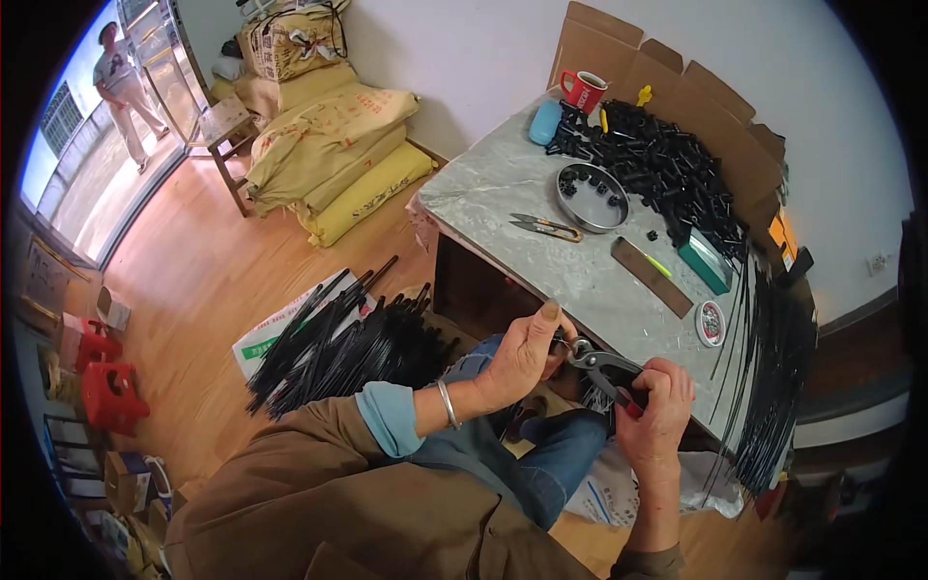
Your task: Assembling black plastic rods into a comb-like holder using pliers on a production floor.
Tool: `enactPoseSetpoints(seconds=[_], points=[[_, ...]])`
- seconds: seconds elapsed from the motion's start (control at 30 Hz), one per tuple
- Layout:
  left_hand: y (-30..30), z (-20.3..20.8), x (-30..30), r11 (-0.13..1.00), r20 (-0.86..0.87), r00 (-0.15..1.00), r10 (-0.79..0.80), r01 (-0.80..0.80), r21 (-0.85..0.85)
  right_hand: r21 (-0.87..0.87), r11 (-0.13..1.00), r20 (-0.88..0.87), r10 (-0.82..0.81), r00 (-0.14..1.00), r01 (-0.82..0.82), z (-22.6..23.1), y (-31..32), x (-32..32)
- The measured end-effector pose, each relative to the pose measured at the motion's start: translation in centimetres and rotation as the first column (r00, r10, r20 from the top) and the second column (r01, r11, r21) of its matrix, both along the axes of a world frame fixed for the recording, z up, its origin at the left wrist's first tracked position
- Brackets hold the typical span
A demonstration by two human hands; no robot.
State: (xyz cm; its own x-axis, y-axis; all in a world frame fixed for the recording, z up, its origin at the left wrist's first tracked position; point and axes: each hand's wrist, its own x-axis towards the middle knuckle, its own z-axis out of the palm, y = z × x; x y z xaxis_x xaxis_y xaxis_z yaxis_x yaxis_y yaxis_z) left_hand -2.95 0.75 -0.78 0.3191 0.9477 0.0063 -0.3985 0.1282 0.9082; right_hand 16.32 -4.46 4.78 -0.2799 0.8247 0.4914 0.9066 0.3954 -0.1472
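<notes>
Beside the table (474, 188), right grip (657, 411) clasps pliers (605, 364), left grip (522, 362) pinches a dark piece (558, 344)

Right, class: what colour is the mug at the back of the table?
The mug is red with white markings, best seen in the head view.

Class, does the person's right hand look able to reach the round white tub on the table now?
Probably yes: the white tub sits on the table just beyond, and nothing visibly blocks the way. The right hand grips pliers, though, so it may need freeing first.
</notes>
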Motion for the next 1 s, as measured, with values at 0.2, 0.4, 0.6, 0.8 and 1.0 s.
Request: enactPoseSetpoints(seconds=[0.2,0.4,0.6,0.8,1.0], points=[[-0.4,-0.5,0.5,0.995,0.05,0.998,-0.041,0.045,-0.086,0.123,0.992,0.211,-0.002,0.977,-0.024,2.0,0.0,0.2],[-0.1,0.0,0.7,0.998,0.071,0.997,0.043,-0.04,-0.048,-0.042,0.997,0.112,0.064,0.992,-0.06,0.2,-0.9,1.1],[1.0,-0.9,1.2,0.993,-0.033,0.995,0.089,-0.086,0.083,-0.554,0.339,-0.725,-0.646,0.239,-0.761,-4.8,-4.6,-0.8],[0.5,-1.3,1.9,0.974,-0.172,0.979,0.106,-0.068,0.216,-0.784,0.618,-0.187,-0.154,0.97,-0.053,-1.7,-3.2,0.1],[-0.1,-1.7,2.2,0.92,-0.21,0.977,0.027,0.058,0.388,-0.66,0.3,-0.67,-0.649,0.36,-0.689,-3.2,-6.1,3.4]])
